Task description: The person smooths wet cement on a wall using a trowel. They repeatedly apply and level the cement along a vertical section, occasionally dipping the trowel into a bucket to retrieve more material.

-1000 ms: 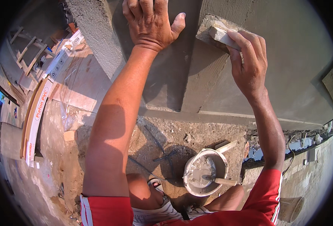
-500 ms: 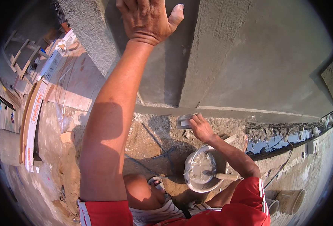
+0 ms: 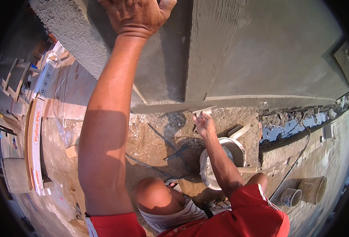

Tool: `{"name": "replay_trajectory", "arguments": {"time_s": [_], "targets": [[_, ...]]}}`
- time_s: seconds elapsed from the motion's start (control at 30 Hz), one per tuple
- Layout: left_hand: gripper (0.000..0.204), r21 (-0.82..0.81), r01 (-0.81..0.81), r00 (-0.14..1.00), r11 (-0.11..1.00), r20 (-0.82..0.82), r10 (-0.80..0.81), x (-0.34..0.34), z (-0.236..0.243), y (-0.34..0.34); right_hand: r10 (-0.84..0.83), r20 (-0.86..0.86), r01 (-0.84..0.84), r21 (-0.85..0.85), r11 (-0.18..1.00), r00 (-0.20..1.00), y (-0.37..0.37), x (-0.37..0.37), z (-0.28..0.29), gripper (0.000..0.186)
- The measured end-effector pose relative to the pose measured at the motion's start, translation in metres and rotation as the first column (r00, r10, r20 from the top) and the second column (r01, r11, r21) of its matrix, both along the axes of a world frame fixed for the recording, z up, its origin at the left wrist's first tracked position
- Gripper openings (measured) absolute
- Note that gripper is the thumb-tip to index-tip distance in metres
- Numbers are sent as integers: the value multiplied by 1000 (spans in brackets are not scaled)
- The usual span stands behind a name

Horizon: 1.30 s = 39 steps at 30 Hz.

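High in the head view, my left hand (image 3: 135, 17) is laid against the grey plastered wall (image 3: 281, 51), its thumb spread to the side. The fingertips are cut off by the picture's top edge. Lower down, my right hand (image 3: 204, 125) grips a small flat scraper-like plate (image 3: 202, 110), held against the underside of the wall's lower edge. Below my right forearm stands a pale bucket (image 3: 242, 147) with grey mortar inside, partly hidden by the arm. A wooden handle (image 3: 247, 170) sticks out over its rim.
Long cardboard boxes (image 3: 37, 146) lie at the left. A wooden block (image 3: 71, 151) and dark strips (image 3: 176, 152) are on the rough ground. A water-filled trench (image 3: 289, 128) runs along the wall's foot at right. Two more buckets (image 3: 313, 189) stand lower right, beside a hose (image 3: 297, 173).
My right hand has turned palm-up, and its flat plate has risen to the wall's lower edge. The view has shifted; my left hand remains against the wall.
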<state>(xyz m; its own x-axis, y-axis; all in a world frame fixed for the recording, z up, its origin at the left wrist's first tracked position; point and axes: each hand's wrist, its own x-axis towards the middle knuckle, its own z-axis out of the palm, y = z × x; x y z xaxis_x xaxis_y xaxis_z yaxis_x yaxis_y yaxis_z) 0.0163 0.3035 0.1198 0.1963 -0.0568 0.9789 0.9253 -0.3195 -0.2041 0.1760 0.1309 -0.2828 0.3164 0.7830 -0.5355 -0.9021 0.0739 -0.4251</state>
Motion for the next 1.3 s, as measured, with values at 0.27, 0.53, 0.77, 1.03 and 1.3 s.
{"name": "replay_trajectory", "arguments": {"time_s": [0.27,0.53,0.77,1.03,1.3], "targets": [[76,1,-2,1000,1000,-17,2,1,-2,2,-109,-59,110,20,994,992,34,-18,8,12],[75,-216,337,938,916,161,-307,2,17,-7,-171,243,88,319,944,955,32,-42,178,24],[75,195,85,996,977,-1,-87,5,-1,23,-231,382,68,395,916,895,-17,-2,197,37],[76,-421,215,976,881,64,-207,-1,18,-32,-67,-21,65,-106,992,998,-4,-23,-24,3],[75,99,97,995,990,13,-99,4,-2,8,-81,-56,74,-120,990,995,40,-29,-52,8]]}}
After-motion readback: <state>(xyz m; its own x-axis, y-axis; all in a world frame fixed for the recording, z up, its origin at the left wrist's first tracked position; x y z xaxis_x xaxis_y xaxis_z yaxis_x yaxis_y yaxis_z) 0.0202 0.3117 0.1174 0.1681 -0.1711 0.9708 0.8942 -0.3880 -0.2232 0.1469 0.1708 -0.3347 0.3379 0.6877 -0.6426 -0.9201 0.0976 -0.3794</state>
